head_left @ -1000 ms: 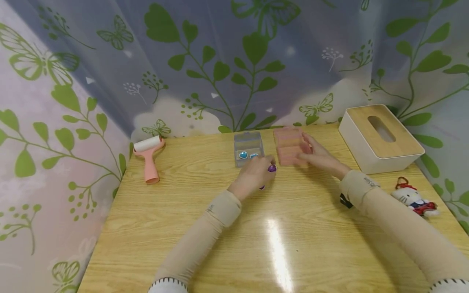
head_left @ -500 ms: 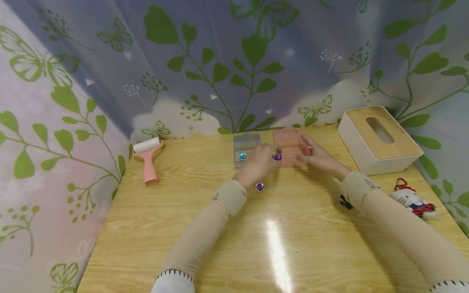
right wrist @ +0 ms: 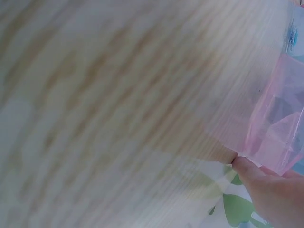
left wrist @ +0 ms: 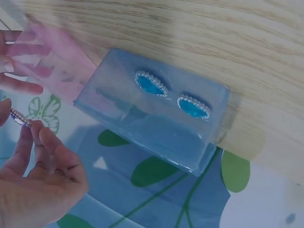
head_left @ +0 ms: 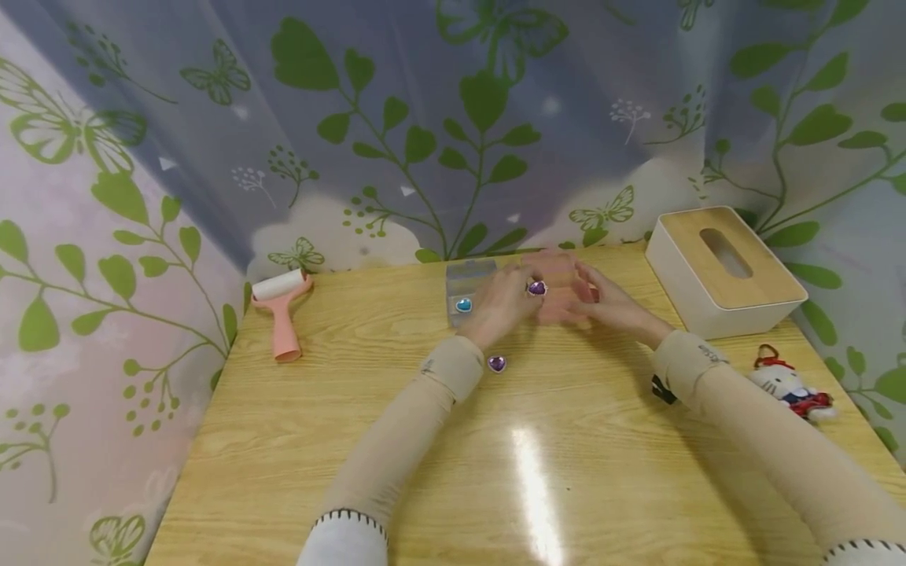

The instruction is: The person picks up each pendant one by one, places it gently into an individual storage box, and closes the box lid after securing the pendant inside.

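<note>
My left hand (head_left: 499,305) pinches a purple heart-shaped gem (head_left: 537,288) with a beaded silver rim between thumb and fingertips, at the left part of a clear pink plastic box (head_left: 555,305). Around that box's right side my right hand (head_left: 621,313) holds on, its thumb (right wrist: 247,167) at a corner in the right wrist view. A clear blue box (head_left: 458,271) stands to the left, partly covered by the left hand. Two blue gems (left wrist: 151,85) with beaded rims lie in it. Another purple heart gem (head_left: 497,364) lies on the table near the left wrist.
On the wooden table (head_left: 340,409), a pink-handled lint roller (head_left: 285,314) lies at the back left. A white tissue box (head_left: 722,263) with a wooden lid stands at the back right. A cat-figure keychain (head_left: 789,385) and a small black object (head_left: 663,389) lie by the right arm.
My left hand has carried the purple gem from in front of the boxes forward to over the pink box, uncovering the other purple gem on the table. The right hand has stayed at the pink box.
</note>
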`<state>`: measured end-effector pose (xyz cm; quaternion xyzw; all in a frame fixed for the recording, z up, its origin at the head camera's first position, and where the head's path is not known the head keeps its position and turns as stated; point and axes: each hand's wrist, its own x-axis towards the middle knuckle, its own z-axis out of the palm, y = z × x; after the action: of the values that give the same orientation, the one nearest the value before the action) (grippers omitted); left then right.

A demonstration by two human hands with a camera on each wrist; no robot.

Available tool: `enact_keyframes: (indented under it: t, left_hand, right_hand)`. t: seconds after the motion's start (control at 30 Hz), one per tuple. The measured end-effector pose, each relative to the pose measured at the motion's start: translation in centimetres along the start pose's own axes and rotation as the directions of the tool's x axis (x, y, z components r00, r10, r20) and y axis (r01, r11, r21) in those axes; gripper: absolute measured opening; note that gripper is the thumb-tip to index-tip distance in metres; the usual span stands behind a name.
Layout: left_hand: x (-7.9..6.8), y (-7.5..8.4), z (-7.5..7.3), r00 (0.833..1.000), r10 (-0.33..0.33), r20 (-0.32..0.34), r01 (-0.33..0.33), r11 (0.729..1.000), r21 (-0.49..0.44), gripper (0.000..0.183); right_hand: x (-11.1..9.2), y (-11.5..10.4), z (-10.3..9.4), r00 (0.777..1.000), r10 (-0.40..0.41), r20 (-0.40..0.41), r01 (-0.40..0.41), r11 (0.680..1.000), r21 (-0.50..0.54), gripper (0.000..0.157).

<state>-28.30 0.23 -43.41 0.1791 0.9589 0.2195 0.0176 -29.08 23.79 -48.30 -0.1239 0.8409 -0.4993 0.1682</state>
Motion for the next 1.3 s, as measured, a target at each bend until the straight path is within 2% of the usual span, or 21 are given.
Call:
enact_keyframes:
  t: [0.17,0.33,0.73,1.0,1.3]
  left_hand:
    - [0.9,0.1,0.6,1.0,-0.009,-0.019,0.009,1.0,0.018,0.033]
    - [1.6,0.2,1.3,0.999,-0.007,-0.032,0.009,0.997,0.08,0.035]
    - [3.4,0.3,2.4,0.999,-0.029,0.018,0.025,0.985,0.173,0.04]
    - [3.8,0.6,3.1,0.998,-0.02,0.063,0.007,0.978,0.206,0.039]
    - [4.3,0.5,3.4,0.996,-0.024,0.082,0.003,0.97,0.244,0.036]
  right_hand:
    - [0.0,-0.2,0.0,1.0,0.0,0.011,0.0,1.0,0.019,0.09]
    - [-0.1,-0.2,0.0,1.0,-0.008,0.011,0.008,1.0,0.004,0.09]
    - [0.0,-0.1,-0.1,1.0,-0.002,0.001,0.002,1.0,-0.002,0.089]
    - [0.0,0.1,-0.1,1.0,-0.016,0.003,0.016,1.0,0.005,0.089]
    - [-0.1,0.0,-0.1,1.0,-0.028,-0.007,0.028,1.0,0.005,0.09]
